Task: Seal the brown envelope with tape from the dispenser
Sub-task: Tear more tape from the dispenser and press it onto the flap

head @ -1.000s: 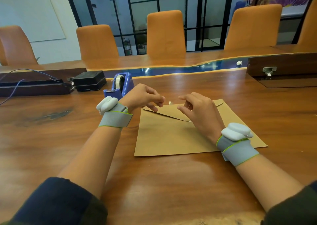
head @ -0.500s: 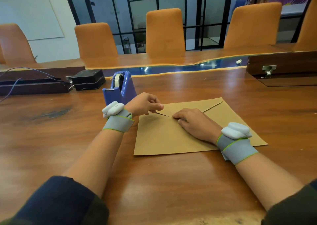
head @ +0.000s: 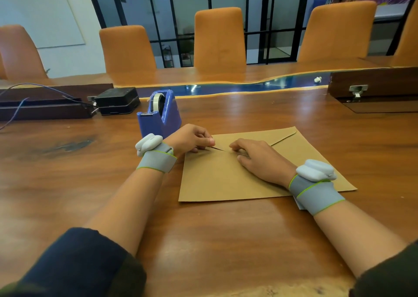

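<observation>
The brown envelope (head: 226, 179) lies flat on the wooden table (head: 203, 240) with its pointed flap folded down. My left hand (head: 190, 139) rests at the flap's left edge, thumb and fingers pinched together on what seems to be the end of a clear tape strip, hardly visible. My right hand (head: 257, 158) lies palm down on the flap's tip, fingers spread and pressing. The blue tape dispenser (head: 161, 115) with its white roll stands just behind my left wrist. Both wrists wear grey bands with white units.
A black box (head: 117, 101) and a dark tray with wires (head: 45, 108) sit at the back left. A dark wooden box with a metal latch (head: 373, 84) stands at the back right. Orange chairs (head: 219, 38) line the table's far side.
Both hands came down from above the flap onto the envelope. The flap, lifted a second ago, now lies flat under my right hand. My left hand stays pinched at the flap's edge.
</observation>
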The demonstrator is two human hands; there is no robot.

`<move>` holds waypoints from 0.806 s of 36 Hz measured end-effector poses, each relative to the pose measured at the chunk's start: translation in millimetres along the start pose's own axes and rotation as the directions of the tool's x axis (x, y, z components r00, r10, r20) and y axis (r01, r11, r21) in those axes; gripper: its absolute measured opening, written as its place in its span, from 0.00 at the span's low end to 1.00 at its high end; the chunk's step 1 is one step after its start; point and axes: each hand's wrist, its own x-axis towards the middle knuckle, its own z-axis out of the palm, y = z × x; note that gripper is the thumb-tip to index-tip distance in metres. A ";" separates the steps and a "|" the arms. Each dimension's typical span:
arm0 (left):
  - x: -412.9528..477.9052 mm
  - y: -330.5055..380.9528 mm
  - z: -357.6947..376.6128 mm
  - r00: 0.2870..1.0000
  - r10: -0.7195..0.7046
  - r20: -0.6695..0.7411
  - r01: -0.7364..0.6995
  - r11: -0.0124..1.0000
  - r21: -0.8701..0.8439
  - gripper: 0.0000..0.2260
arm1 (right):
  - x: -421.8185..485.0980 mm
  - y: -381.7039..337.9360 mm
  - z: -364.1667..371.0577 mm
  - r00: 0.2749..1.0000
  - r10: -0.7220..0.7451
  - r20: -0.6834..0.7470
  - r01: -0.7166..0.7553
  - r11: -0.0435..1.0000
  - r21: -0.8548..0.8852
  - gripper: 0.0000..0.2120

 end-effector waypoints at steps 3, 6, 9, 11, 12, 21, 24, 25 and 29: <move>-0.4 1.2 -0.4 1.000 0.000 0.008 0.000 1.000 -0.014 0.05 | 0.0 0.2 1.1 1.000 0.003 0.004 -0.003 1.000 0.017 0.18; 0.3 1.2 0.8 1.000 -0.001 0.012 0.001 1.000 -0.005 0.05 | 0.8 1.3 2.3 1.000 -0.010 0.005 0.010 1.000 0.009 0.19; 1.4 0.8 1.7 1.000 -0.001 0.008 0.001 1.000 0.006 0.04 | 1.5 2.2 3.6 1.000 -0.025 0.004 0.025 1.000 -0.008 0.20; 2.5 0.8 2.5 1.000 -0.004 0.002 0.004 1.000 0.026 0.04 | 1.8 2.9 4.4 1.000 -0.029 0.004 0.029 0.999 -0.014 0.21; 3.0 0.8 3.1 1.000 -0.006 -0.003 0.006 0.999 0.041 0.04 | 2.0 3.1 4.8 1.000 -0.030 0.005 0.030 0.999 -0.017 0.21; 7.7 -0.1 6.0 1.000 -0.008 -0.024 0.011 0.992 0.124 0.06 | 5.1 5.1 8.3 0.998 -0.053 0.019 0.055 0.994 -0.095 0.22; 8.3 -1.4 5.9 1.000 -0.008 -0.029 0.012 0.989 0.146 0.07 | 6.3 6.0 10.0 0.998 -0.057 0.029 0.060 0.991 -0.122 0.22; 8.6 -1.8 5.9 1.000 -0.007 -0.031 0.012 0.988 0.152 0.08 | 6.5 6.2 10.3 0.998 -0.059 0.030 0.063 0.990 -0.127 0.22; 8.7 -2.4 6.8 0.999 0.003 -0.036 0.003 0.987 0.161 0.09 | 6.4 6.1 11.0 0.997 -0.068 0.025 0.071 0.987 -0.143 0.23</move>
